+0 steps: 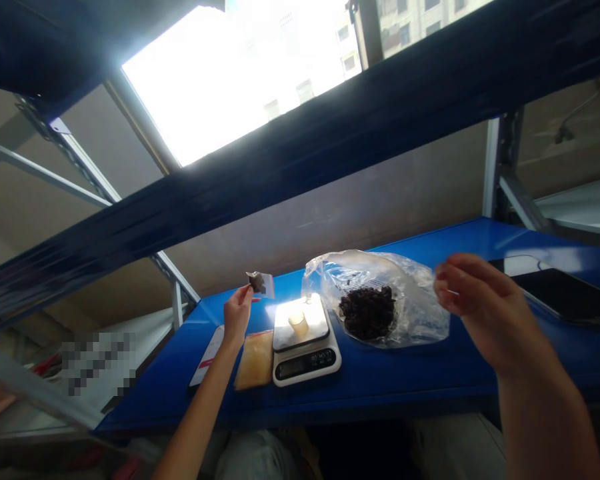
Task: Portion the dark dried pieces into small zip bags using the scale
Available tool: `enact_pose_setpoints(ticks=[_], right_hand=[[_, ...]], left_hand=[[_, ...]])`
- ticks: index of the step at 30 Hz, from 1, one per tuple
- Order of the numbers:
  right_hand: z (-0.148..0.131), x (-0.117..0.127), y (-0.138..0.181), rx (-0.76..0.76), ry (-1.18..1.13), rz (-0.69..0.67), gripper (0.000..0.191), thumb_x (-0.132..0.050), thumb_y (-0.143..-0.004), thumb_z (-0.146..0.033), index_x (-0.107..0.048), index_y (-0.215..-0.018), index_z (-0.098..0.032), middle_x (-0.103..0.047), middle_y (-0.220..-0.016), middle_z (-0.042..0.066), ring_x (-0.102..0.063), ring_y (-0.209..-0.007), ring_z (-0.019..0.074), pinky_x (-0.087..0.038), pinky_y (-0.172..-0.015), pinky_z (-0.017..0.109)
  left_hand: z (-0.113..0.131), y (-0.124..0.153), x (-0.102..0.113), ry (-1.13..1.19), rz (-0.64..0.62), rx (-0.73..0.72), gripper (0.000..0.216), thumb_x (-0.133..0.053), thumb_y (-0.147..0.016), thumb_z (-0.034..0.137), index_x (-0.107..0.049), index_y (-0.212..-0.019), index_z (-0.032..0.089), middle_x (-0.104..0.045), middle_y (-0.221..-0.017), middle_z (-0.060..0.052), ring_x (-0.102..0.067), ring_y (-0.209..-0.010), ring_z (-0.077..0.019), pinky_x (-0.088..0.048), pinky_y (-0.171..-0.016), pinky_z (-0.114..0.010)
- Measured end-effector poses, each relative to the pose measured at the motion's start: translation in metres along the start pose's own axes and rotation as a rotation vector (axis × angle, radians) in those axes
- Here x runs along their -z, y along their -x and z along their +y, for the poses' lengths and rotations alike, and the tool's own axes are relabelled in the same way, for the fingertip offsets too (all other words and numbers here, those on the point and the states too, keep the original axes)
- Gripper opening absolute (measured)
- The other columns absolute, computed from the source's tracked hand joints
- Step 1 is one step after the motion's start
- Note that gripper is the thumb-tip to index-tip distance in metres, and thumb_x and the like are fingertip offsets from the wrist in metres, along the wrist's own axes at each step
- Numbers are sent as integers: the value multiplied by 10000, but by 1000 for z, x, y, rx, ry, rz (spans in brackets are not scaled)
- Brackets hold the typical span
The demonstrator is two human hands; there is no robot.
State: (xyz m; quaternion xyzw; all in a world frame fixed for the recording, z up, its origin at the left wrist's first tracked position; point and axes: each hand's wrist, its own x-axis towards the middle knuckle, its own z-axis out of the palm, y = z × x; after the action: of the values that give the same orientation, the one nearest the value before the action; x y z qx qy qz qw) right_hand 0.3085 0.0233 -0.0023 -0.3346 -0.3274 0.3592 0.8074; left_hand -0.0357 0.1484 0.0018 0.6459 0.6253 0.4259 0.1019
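My left hand [239, 313] pinches a small clear zip bag [263, 285] with dark pieces inside, raised behind and left of the digital kitchen scale [306, 373]. A small pale cup [298, 323] stands on the scale's platform. Right of the scale lies a large clear plastic bag [420, 313], its mouth spread around a heap of dark, crumpled pieces [367, 312]. My right hand [480, 307] is in the air by that bag's right edge. Its fingers are loosely bent and a little apart, and nothing shows in them.
A stack of yellowish small bags [255, 361] lies left of the scale, beside a phone-like flat item [209, 357]. On the right rests a dark tablet-like device [570, 293]. A blue shelf beam [300, 153] crosses above the blue shelf top [380, 380].
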Motion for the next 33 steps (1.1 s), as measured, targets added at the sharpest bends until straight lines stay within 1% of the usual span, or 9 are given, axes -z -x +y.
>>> enact_pose_setpoints(ticks=[4,7,9,12,16,19,21,27,33], right_hand=[[6,-7,4,-77,229,-263,237,-758,-708,-425,-755,-843,-231,-705,-787,37,-566,-543,111,-375,-408,208],[6,-19,9,-157,354,-380,351,-709,-747,-465,-740,-1014,-240,-731,-968,76,-666,-722,186,-413,-419,207],[5,-27,12,-196,368,-459,384,-688,-763,-476,-725,-1051,-224,-731,-878,65,-655,-685,176,-425,-424,210],[5,-32,14,-168,336,-541,296,-670,-790,-462,-747,-879,-190,-647,-596,-2,-551,-507,106,-438,-459,213],[10,-26,10,-132,287,-497,275,-693,-783,-422,-696,-653,-180,-580,-504,-34,-503,-464,71,-422,-476,193],[13,-22,7,-174,304,-340,285,-758,-695,-446,-713,-755,-171,-620,-568,-21,-532,-466,82,-397,-415,184],[15,-23,6,-173,327,-230,349,-778,-659,-459,-715,-847,-172,-632,-589,-22,-542,-457,87,-392,-393,182],[27,-36,8,-118,324,-117,376,-652,-761,-531,-724,-825,-167,-558,-576,-42,-477,-386,57,-428,-398,198],[31,-45,15,-212,279,-232,344,-605,-807,-453,-750,-980,-193,-556,-591,-31,-525,-477,83,-464,-426,186]], left_hand=[[55,49,-7,564,-23,46,392,-602,-778,502,-671,-960,161,-723,-961,-72,-694,-765,-190,-503,-741,-299],[94,92,-15,769,-148,39,281,-598,-826,435,-680,-903,177,-714,-871,-45,-664,-777,-181,-493,-732,-285],[113,114,-22,832,-252,38,257,-567,-861,412,-677,-899,183,-715,-843,-36,-657,-778,-178,-494,-775,-294],[127,130,-38,829,-377,2,290,-501,-908,411,-665,-971,181,-727,-921,-62,-664,-838,-202,-501,-785,-312],[130,132,-64,662,-250,-179,346,-449,-937,379,-571,-1210,204,-661,-1180,-95,-625,-1039,-222,-490,-852,-329],[134,129,-71,567,-43,-344,425,-478,-925,285,-422,-1344,244,-562,-1312,-93,-587,-1081,-198,-462,-880,-328],[139,128,-67,514,50,-419,386,-489,-913,232,-451,-1297,251,-587,-1244,-76,-591,-998,-177,-445,-870,-322],[151,131,-47,458,-281,-469,150,-472,-904,205,-618,-937,219,-640,-915,-21,-576,-844,-160,-435,-775,-279],[148,129,-51,465,-353,-251,132,-490,-895,258,-608,-882,198,-634,-860,-20,-573,-807,-160,-417,-741,-270]])
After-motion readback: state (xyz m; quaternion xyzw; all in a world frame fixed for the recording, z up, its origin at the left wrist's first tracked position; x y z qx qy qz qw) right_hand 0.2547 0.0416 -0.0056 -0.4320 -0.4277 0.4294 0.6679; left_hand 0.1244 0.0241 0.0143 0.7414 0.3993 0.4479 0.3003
